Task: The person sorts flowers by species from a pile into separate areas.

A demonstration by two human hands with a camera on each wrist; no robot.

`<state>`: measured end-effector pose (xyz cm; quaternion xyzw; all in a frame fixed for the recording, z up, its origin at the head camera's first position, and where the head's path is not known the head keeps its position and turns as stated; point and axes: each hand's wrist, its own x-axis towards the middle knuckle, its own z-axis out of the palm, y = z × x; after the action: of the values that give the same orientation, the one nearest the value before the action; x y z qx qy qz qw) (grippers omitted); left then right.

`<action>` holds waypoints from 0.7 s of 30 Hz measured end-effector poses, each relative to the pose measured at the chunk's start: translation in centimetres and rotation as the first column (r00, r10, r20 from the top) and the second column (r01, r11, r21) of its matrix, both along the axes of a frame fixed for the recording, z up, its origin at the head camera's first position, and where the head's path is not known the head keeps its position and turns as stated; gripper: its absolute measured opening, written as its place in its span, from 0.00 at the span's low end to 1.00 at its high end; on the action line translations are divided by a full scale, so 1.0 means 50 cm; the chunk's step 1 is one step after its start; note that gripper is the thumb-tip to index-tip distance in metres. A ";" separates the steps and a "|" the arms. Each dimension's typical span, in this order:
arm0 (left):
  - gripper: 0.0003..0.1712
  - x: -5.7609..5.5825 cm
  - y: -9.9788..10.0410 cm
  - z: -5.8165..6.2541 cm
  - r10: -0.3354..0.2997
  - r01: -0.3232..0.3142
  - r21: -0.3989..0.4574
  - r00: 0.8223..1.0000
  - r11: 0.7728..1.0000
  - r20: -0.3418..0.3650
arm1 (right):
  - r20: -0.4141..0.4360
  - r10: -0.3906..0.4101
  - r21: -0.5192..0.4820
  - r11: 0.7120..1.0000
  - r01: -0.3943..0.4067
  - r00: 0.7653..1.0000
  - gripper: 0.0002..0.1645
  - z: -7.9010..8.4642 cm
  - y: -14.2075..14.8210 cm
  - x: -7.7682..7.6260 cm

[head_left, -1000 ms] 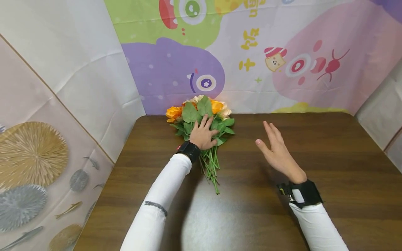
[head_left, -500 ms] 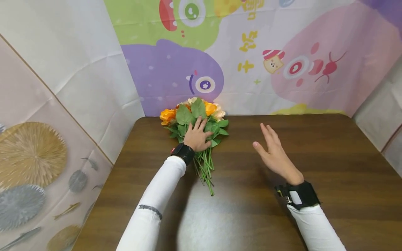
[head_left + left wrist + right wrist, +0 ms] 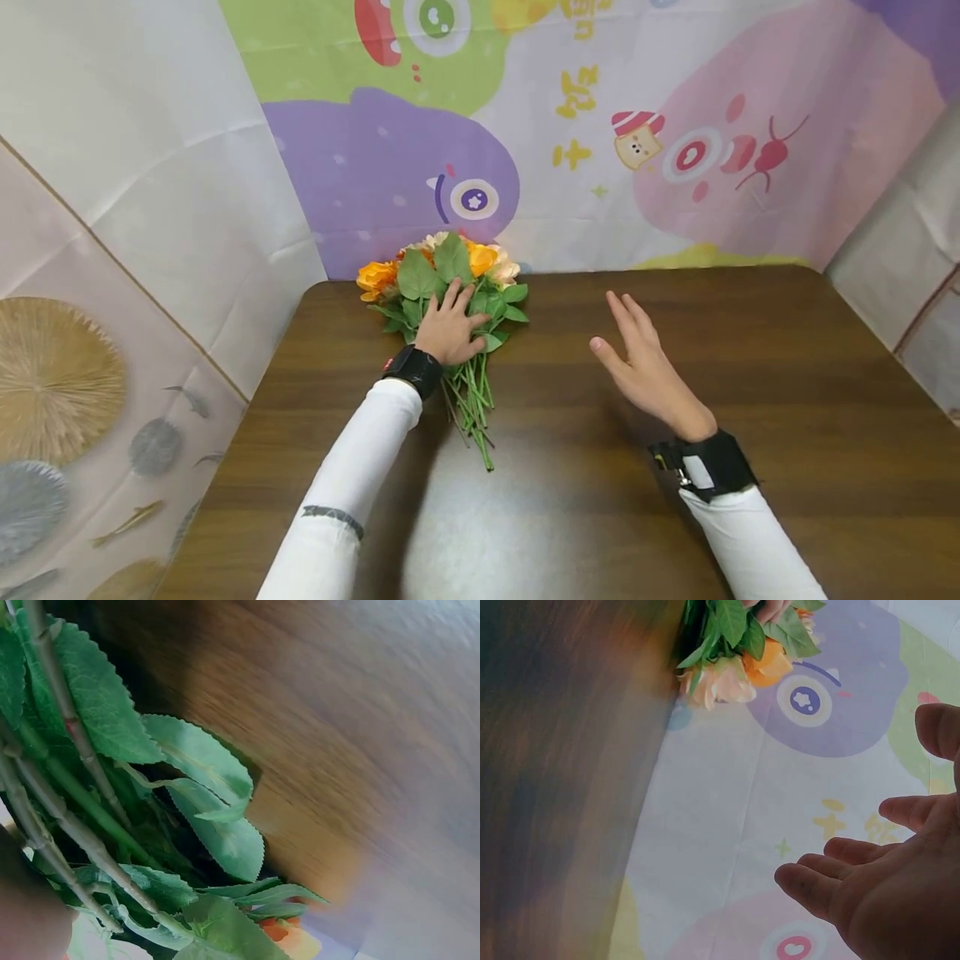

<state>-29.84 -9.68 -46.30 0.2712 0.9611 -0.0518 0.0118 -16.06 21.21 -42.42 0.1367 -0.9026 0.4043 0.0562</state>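
A bouquet of orange and cream flowers (image 3: pixel 480 260) with green leaves lies near the far edge of the brown table, its bare stems (image 3: pixel 471 404) pointing toward the person. My left hand (image 3: pixel 450 329) rests on the leaves and upper stems with fingers spread. In the left wrist view, serrated leaves (image 3: pixel 206 765) and brownish-green stems (image 3: pixel 75 825) fill the left side, and part of the hand (image 3: pixel 30 907) shows at the lower left. My right hand (image 3: pixel 641 362) is held over the table to the right, fingers straight, thumb apart, holding nothing. The right wrist view shows its palm side.
The wood-grain table (image 3: pixel 570 517) reaches back to a cartoon-print cloth (image 3: pixel 555 208), which hangs just behind the flowers. Patterned cloth (image 3: pixel 172 275) covers the left side, and pale cloth (image 3: pixel 892 217) hangs at the right.
The bouquet has slid a little to the left along the table under my left hand. The head view has also shifted slightly. My right hand keeps about the same pose.
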 end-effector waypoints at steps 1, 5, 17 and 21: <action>0.28 0.001 -0.003 -0.001 0.003 -0.003 0.001 1.000 1.000 0.001 | -0.004 0.002 -0.001 1.000 -0.002 1.000 0.45 0.002 -0.001 0.001; 0.29 0.001 -0.016 -0.009 0.007 -0.007 0.002 1.000 1.000 -0.008 | -0.010 0.002 0.002 1.000 -0.002 1.000 0.44 0.005 0.000 0.002; 0.29 0.001 -0.069 -0.001 -0.026 0.026 0.030 0.999 0.999 0.020 | -0.018 -0.012 0.000 1.000 0.012 1.000 0.43 0.009 0.002 -0.001; 0.29 -0.001 -0.082 -0.004 -0.022 0.022 0.028 1.000 0.999 0.005 | -0.043 -0.023 0.004 1.000 0.023 0.999 0.42 0.008 0.003 -0.002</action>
<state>-29.88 -13.78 -46.48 0.2818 0.9587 -0.0376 0.0098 -16.15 21.37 -42.01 0.1351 -0.9037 0.3983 0.0798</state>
